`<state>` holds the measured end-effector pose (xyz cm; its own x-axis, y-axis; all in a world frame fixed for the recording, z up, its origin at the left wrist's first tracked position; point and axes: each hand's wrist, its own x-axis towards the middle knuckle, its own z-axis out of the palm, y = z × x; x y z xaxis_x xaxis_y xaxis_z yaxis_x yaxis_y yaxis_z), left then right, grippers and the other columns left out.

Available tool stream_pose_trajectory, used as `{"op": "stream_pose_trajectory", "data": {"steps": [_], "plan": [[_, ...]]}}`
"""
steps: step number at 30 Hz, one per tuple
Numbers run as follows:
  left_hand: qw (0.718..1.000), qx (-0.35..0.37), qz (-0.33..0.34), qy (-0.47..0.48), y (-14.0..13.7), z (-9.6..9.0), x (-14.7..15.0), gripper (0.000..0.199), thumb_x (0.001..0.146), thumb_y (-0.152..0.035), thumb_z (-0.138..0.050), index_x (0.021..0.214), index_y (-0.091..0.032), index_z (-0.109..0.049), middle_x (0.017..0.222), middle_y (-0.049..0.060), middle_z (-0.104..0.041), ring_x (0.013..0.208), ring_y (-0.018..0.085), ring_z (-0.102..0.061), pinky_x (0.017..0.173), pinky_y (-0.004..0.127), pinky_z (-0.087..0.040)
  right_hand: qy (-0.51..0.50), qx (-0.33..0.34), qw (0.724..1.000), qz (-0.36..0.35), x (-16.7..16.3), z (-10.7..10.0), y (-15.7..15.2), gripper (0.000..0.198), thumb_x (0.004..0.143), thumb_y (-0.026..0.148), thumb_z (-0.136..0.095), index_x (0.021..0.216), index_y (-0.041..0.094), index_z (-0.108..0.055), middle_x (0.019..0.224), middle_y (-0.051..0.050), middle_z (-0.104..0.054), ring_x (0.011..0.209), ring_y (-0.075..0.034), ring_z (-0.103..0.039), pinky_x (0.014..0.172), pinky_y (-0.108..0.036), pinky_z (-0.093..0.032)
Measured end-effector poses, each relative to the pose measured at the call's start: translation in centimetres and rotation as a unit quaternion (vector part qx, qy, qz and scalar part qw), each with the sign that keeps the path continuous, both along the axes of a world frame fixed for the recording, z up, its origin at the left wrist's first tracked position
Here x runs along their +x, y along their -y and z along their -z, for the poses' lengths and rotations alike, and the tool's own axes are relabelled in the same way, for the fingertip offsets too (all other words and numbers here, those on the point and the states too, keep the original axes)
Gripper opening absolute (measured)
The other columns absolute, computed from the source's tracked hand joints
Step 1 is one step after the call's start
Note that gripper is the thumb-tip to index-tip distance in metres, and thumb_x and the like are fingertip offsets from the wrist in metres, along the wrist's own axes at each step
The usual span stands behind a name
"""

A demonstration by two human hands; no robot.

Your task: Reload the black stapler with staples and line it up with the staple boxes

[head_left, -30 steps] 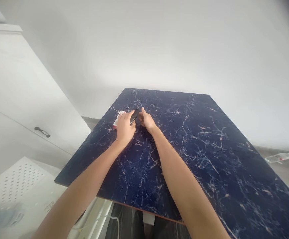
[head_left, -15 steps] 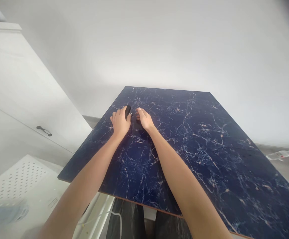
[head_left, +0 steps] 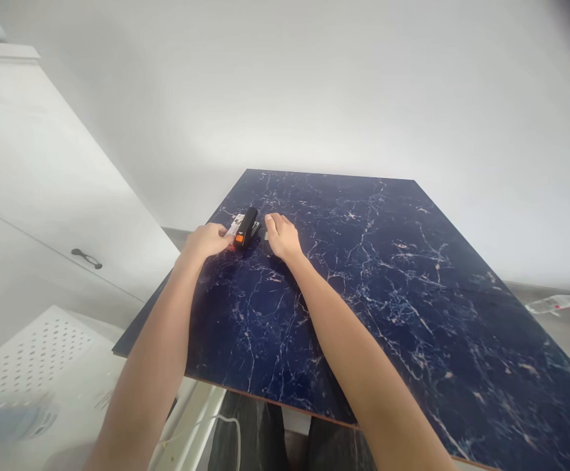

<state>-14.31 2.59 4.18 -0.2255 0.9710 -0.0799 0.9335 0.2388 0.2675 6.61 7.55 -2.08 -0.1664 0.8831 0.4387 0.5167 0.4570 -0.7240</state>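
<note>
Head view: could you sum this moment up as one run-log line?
left hand: at red-and-white box | black stapler: between the hands, beside box | right hand: at small pale piece | surface: blue marbled table

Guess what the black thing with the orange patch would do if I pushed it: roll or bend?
The black thing probably won't roll, being long with straight sides. Its hard-looking body likely won't bend. It might slide, since the tabletop looks smooth.
</note>
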Motion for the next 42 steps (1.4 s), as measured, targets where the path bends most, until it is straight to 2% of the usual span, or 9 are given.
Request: {"op": "stream_pose_trajectory", "data": {"steps": [3,8,15,21,24,28,32,38,42], "plan": [[1.000,-0.011,0.014,0.026,0.2,-0.1,-0.8,0.046,0.076,-0.066,-0.062,0.095,-0.027,-0.077,0.093,0.004,-0.078,0.090,0.028,-0.070,0.073,0.031,-0.047,-0.065,-0.013,0.997,-0.043,0.2,0.1,-0.2,0.050,0.106,0.052,-0.024,0.108,0.024,-0.066,0.106,-0.006,-0.070,0.094,-0.022,-0.068,0.089,-0.036,-0.048],[0.995,0.020,0.018,0.093,0.0,0.5,-1.4,0.027,0.076,-0.050,-0.070,0.089,-0.027,-0.077,0.092,0.001,-0.078,0.084,0.023,-0.070,0.070,0.030,-0.048,-0.172,-0.096,0.980,0.010,0.8,0.4,-0.7,0.055,0.104,0.056,-0.025,0.106,0.022,-0.067,0.108,-0.007,-0.072,0.068,-0.018,-0.069,0.080,-0.036,-0.050],[0.950,0.275,-0.062,0.135,0.6,-0.4,0.0,0.029,0.082,-0.036,-0.068,0.107,-0.022,-0.070,0.110,0.004,-0.074,0.092,0.020,-0.069,0.079,0.030,-0.053,-0.204,-0.124,0.971,0.013,0.7,0.3,-0.7,0.063,0.101,0.065,-0.025,0.104,0.021,-0.070,0.105,-0.009,-0.074,0.067,-0.019,-0.069,0.078,-0.036,-0.052],[0.936,0.316,0.114,0.107,1.1,0.2,4.2,0.027,0.091,-0.036,-0.058,0.110,-0.022,-0.071,0.110,0.005,-0.073,0.100,0.022,-0.066,0.092,0.033,-0.051,-0.218,-0.133,0.966,0.030,0.9,0.4,-1.1,0.062,0.102,0.063,-0.024,0.104,0.020,-0.069,0.107,-0.009,-0.073,0.069,-0.020,-0.069,0.079,-0.036,-0.052],[0.936,0.336,0.089,0.051,0.6,1.2,4.3,0.027,0.094,-0.028,-0.050,0.108,-0.021,-0.072,0.113,0.007,-0.072,0.108,0.025,-0.064,0.100,0.037,-0.048,-0.193,-0.115,0.974,0.034,0.9,0.7,-1.3,0.058,0.102,0.059,-0.025,0.103,0.021,-0.069,0.105,-0.008,-0.073,0.078,-0.021,-0.069,0.083,-0.036,-0.051],[0.977,0.207,0.025,0.049,-0.1,1.6,2.0,0.034,0.089,-0.027,-0.055,0.118,-0.023,-0.071,0.123,0.009,-0.070,0.113,0.028,-0.064,0.095,0.037,-0.050,-0.127,-0.092,0.987,0.033,0.8,0.6,-1.2,0.046,0.102,0.050,-0.033,0.096,0.023,-0.069,0.100,-0.007,-0.074,0.091,-0.024,-0.068,0.089,-0.038,-0.048],[0.992,0.028,0.080,0.098,-0.4,1.4,-0.2,0.044,0.082,-0.038,-0.062,0.125,-0.029,-0.069,0.124,0.004,-0.072,0.106,0.025,-0.068,0.088,0.030,-0.052,-0.083,-0.065,0.994,0.009,0.6,0.2,-0.9,0.027,0.095,0.041,-0.050,0.098,0.023,-0.069,0.103,-0.005,-0.074,0.097,-0.024,-0.066,0.091,-0.038,-0.048],[0.989,-0.005,0.124,0.076,-0.2,0.9,-1.1,0.047,0.072,-0.037,-0.070,0.119,-0.031,-0.073,0.116,0.001,-0.075,0.100,0.025,-0.070,0.083,0.028,-0.051,-0.002,-0.019,0.992,-0.123,0.2,0.2,-0.3,0.030,0.076,0.025,-0.068,0.105,0.024,-0.071,0.108,-0.004,-0.072,0.096,-0.022,-0.066,0.089,-0.035,-0.051],[0.996,0.001,0.085,0.018,0.3,0.6,-0.5,0.040,0.069,-0.038,-0.072,0.108,-0.031,-0.075,0.106,0.002,-0.076,0.094,0.027,-0.071,0.079,0.030,-0.051,-0.013,-0.017,0.997,-0.073,0.5,0.3,-0.5,0.021,0.077,0.022,-0.061,0.096,0.024,-0.072,0.104,-0.004,-0.073,0.096,-0.022,-0.065,0.092,-0.035,-0.050]]}}
